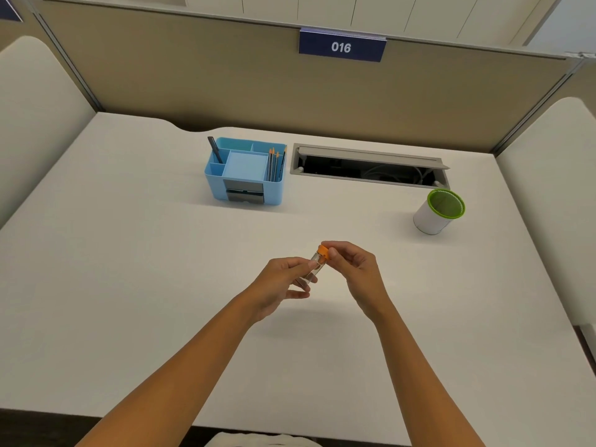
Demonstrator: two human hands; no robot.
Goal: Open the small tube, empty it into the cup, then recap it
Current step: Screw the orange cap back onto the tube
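Observation:
A small clear tube [313, 267] with an orange cap [322, 252] is held above the middle of the white desk. My left hand [282, 285] grips the tube's body from the left, tilted with the cap up and to the right. My right hand [353, 269] pinches the orange cap between thumb and fingers; the cap sits on the tube. Something dark shows inside the tube, too small to make out. The cup [439, 211], white with a green rim and green inside, stands upright at the far right of the desk, well away from both hands.
A blue desk organiser [245, 175] with pens and pencils stands at the back centre. To its right an open cable hatch [367, 166] is sunk in the desk [129, 253]. Beige partition walls close the back and sides.

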